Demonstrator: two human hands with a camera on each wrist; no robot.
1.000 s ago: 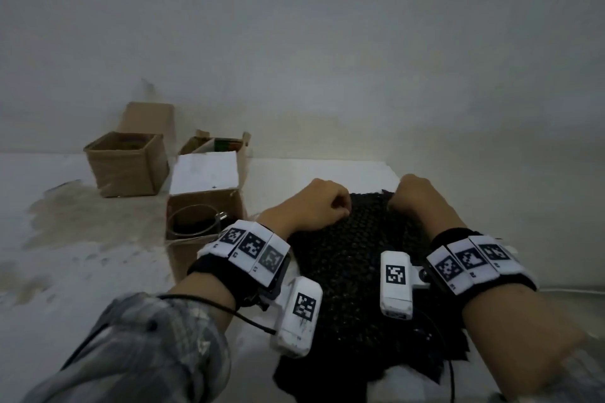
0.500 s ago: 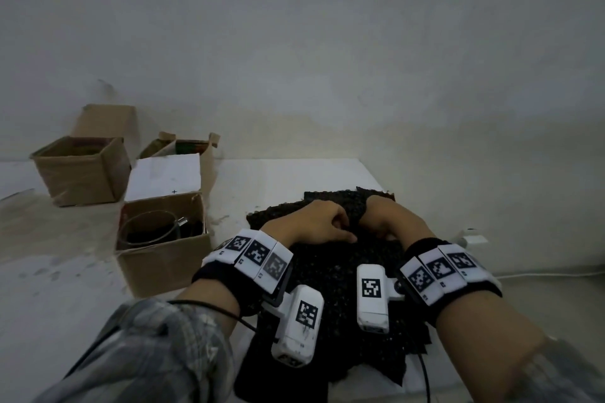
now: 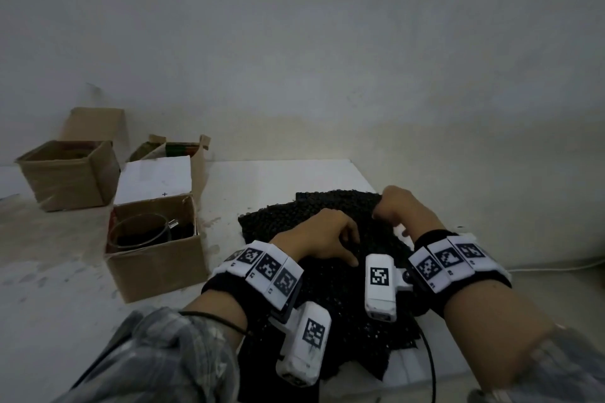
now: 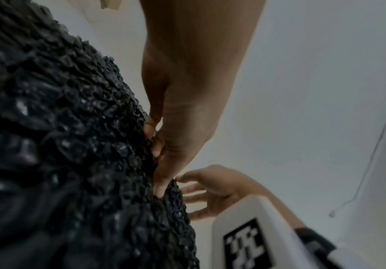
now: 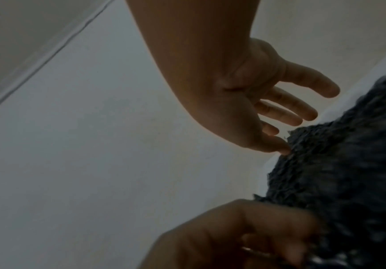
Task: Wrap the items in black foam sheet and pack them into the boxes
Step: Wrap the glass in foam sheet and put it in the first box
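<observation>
The black foam sheet (image 3: 291, 216) lies bunched on the white surface (image 3: 278, 180) in front of me; whatever it wraps is hidden. My left hand (image 3: 322, 239) rests on the middle of the bundle with its fingers curled into the foam (image 4: 60, 145). My right hand (image 3: 397, 209) is at the foam's far right edge. In the right wrist view its fingers (image 5: 298, 107) are straight and spread, and only the thumb tip touches the foam (image 5: 348, 182).
An open cardboard box (image 3: 157, 258) with a round glass item on black foam inside stands left of the bundle, its white flap (image 3: 154, 180) raised. Two more open boxes (image 3: 68, 173) (image 3: 193, 157) stand behind it. The white surface ends just right of the foam. A white cable (image 3: 540, 268) runs at the right.
Both hands drew the foam's far edge back toward me. The right hand then let go, opened, and moved out to the far right edge. The left hand stayed on the bundle.
</observation>
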